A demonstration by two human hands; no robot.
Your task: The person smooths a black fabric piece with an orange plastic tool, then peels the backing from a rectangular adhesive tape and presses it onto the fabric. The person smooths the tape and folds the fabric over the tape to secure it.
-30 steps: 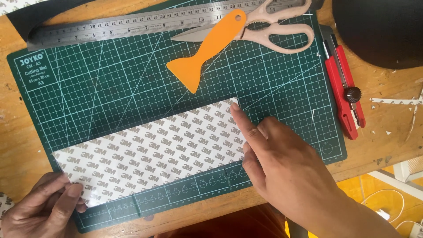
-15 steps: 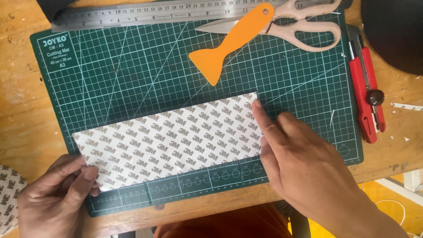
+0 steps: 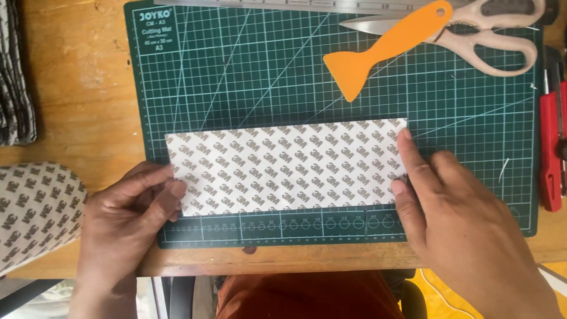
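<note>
A white rectangular sheet (image 3: 283, 165) with a repeating grey printed pattern lies flat on a dark green gridded cutting mat (image 3: 248, 77). My left hand (image 3: 127, 221) pinches the sheet's lower left corner between thumb and fingers. My right hand (image 3: 458, 218) lies flat at the sheet's right end, with fingertips pressing on its right edge.
An orange plastic scraper (image 3: 384, 47) and pale-handled scissors (image 3: 472, 29) lie at the mat's top right, with a steel ruler (image 3: 266, 3) along the top edge. A red utility knife (image 3: 552, 147) sits at the far right. More patterned sheet (image 3: 32, 207) curls at the left on the wooden table (image 3: 77, 88).
The view has shifted so the mat sits further right and lower. My left hand has moved up onto the sheet's left corner. My right hand stays at the right end.
</note>
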